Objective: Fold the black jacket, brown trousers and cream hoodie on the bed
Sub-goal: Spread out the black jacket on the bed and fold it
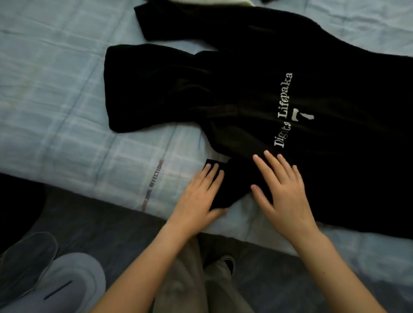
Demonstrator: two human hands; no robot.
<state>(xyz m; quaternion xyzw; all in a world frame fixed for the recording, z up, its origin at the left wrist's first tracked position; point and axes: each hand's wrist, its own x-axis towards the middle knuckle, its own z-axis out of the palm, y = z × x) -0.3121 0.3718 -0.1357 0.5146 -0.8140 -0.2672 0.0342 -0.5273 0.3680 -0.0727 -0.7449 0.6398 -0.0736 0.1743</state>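
The black jacket with white lettering lies spread across the bed, its hood towards the left and one sleeve stretching to the top left. A near sleeve is folded in by the bed's front edge. My left hand lies flat on that sleeve's cuff, fingers straight. My right hand presses flat on the same sleeve where it meets the jacket's body. A strip of cream cloth, perhaps the hoodie, shows at the top edge. The brown trousers are not in view.
The bed has a pale blue checked sheet with a printed label near its front edge. A dark floor lies below, with grey shoes at the bottom left. My own legs stand against the bed.
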